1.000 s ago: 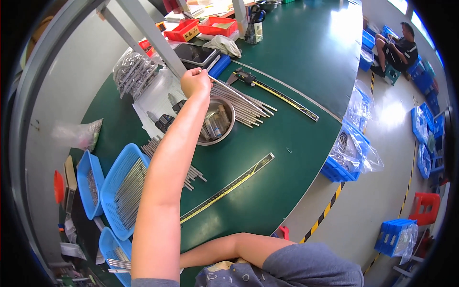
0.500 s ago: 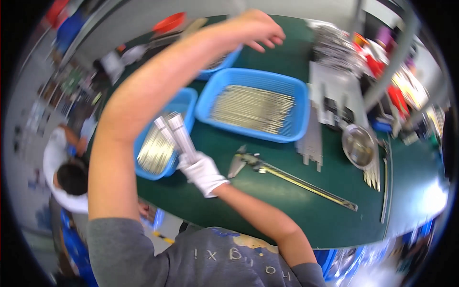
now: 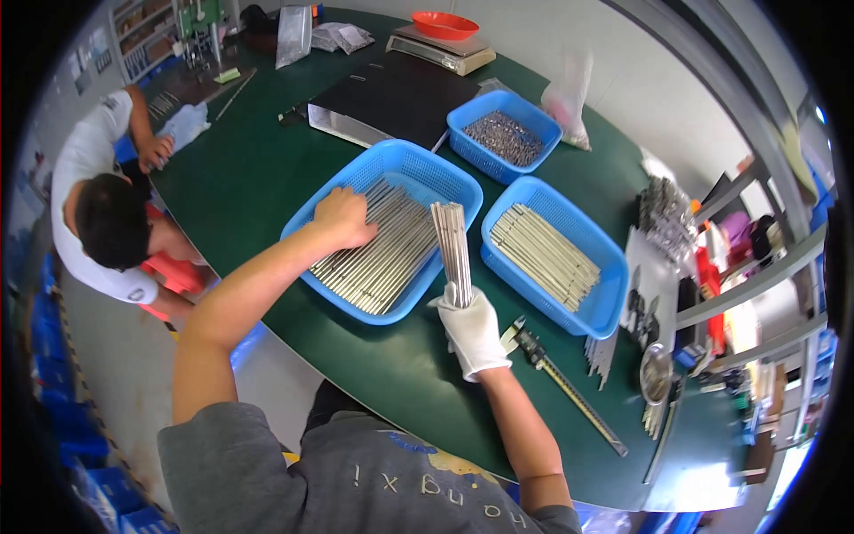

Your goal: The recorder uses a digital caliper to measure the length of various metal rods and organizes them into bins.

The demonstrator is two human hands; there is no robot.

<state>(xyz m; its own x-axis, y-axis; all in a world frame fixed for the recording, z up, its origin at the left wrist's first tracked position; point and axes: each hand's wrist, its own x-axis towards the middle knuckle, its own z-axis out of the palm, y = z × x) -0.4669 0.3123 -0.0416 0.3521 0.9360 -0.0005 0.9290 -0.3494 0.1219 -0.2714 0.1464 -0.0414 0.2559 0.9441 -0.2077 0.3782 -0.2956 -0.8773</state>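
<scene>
My left hand (image 3: 345,219), bare, reaches into the left blue basket (image 3: 425,160). Its fingers are curled over the thin metal rods (image 3: 378,254) lying side by side there; the fingertips are partly hidden, so what they pinch cannot be made out. A white glove covers my right hand (image 3: 473,334), which is closed round the lower end of a bundle of similar rods (image 3: 453,249). That bundle stands nearly upright in front of the left basket's right side. Just right of the glove lies a caliper (image 3: 574,392) on the green table.
Another blue basket (image 3: 614,322) with rods stands to the right, and a smaller one (image 3: 543,111) holds small metal parts. Behind are a black binder (image 3: 391,93) and a scale (image 3: 440,49) with a red dish. A strainer (image 3: 656,374) lies right. A person (image 3: 93,191) sits at left.
My left hand has come down from beyond the baskets into the left basket. The rods in my right hand, earlier spread into two groups, now stand together. The view has turned left.
</scene>
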